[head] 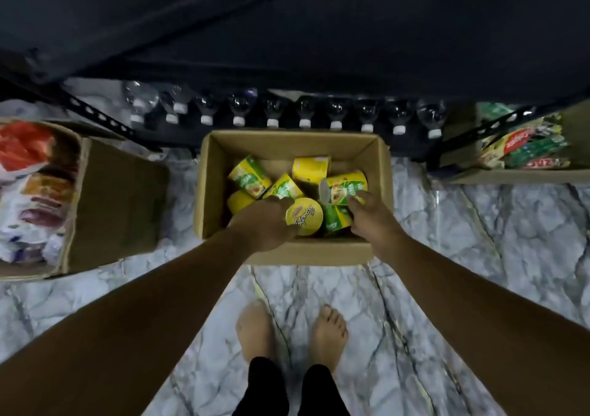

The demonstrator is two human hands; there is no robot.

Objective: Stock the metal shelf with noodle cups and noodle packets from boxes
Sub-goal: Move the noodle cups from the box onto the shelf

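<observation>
Inside box [289, 252] on floor [479, 240]: left hand [265, 224] wraps lid-up cup [304, 217], right hand [372, 216] curls on tipped cup [344, 187]. Seat both hands round walls, not lids; lift straight past rim, onto shelf [319, 48].

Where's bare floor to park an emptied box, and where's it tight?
Left hand and right hand grip noodle cups in the centre box. Bare marble floor lies between it and the right box, and nearside around the feet. Tight: the narrow gap to the left box, and under the shelf, lined with bottles.
</observation>
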